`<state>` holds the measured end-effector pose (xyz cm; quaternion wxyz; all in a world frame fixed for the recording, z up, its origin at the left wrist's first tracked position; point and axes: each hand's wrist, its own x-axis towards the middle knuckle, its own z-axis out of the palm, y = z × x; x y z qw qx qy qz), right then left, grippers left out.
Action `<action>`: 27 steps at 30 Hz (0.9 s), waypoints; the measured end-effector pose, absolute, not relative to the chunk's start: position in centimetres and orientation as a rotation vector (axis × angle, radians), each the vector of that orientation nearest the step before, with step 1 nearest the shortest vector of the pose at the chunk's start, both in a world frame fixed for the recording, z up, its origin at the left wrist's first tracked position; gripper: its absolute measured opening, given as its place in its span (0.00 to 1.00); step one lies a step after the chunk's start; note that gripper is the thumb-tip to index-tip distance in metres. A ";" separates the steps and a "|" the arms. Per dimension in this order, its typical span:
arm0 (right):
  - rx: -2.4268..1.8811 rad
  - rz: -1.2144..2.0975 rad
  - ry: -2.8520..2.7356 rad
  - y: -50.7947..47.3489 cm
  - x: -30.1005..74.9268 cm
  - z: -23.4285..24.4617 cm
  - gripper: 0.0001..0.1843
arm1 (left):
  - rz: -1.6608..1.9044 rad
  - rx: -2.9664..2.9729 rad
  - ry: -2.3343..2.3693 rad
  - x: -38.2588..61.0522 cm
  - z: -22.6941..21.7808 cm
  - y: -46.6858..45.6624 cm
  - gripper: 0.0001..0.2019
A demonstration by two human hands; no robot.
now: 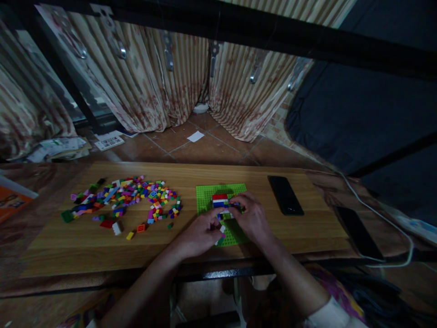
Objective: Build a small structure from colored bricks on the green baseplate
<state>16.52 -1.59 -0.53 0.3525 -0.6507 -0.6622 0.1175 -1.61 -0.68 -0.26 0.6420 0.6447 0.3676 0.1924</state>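
A green studded baseplate [205,193] lies on the wooden board, and a small build of toy bricks [220,199] in red, white and blue rises from it. My left hand [203,232] comes in from the lower left with curled fingers, its index fingertip at the front of the build. Whatever those fingers hold is hidden. White and pink bricks [222,231] show beside its thumb. On the other side, my right hand [252,216] is closed, its fingertips gripping the right part of the build, where small coloured bricks peep out between the fingers.
Many loose toy bricks [136,193] are heaped on the left of the wooden board [191,171]. A black phone [286,195] lies right of the baseplate. Farther right are another dark phone [359,232] and a white cable [378,207]. A dark metal bar [239,25] crosses above.
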 end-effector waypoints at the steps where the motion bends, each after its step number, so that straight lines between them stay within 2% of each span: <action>1: -1.689 0.318 -1.703 -1.6 16.5 -0.5 0.05 | 0.441 1.467 0.837 -1.6 -0.3 -0.7 0.30; 8: -1.682 0.351 -1.666 -1.8 16.7 -0.4 0.05 | 0.433 1.472 0.828 -1.7 -0.1 -0.7 0.29; 14: -1.571 0.250 -1.783 -1.8 16.2 -1.2 0.06 | 0.447 1.503 0.854 -1.7 -0.1 -0.6 0.30; 27: -1.664 0.114 -1.807 -1.8 15.9 -0.9 0.06 | 0.454 1.515 0.834 -2.0 -0.4 -0.6 0.28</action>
